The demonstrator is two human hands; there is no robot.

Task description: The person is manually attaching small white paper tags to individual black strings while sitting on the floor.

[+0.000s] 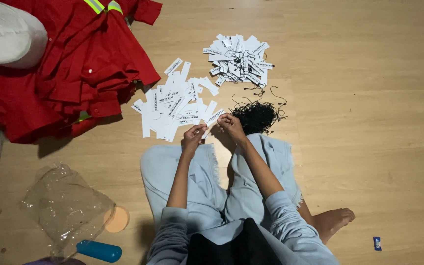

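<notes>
Tag (pixel 211 119), a white paper strip, sits pinched between both hands above the person's lap, its long axis slanting from lower left near the left hand (pixel 193 137) up to the right, its upper end by the right hand (pixel 231 125). Both sets of fingers are closed on it. Just beyond lies a loose spread of tags (pixel 172 105) on the wooden floor (pixel 359 147), a tangle of black strings (pixel 256 117) beside it, and a second pile of strung tags (pixel 239 60) farther off. Red garments (pixel 74 68) lie toward the floor's far left corner.
</notes>
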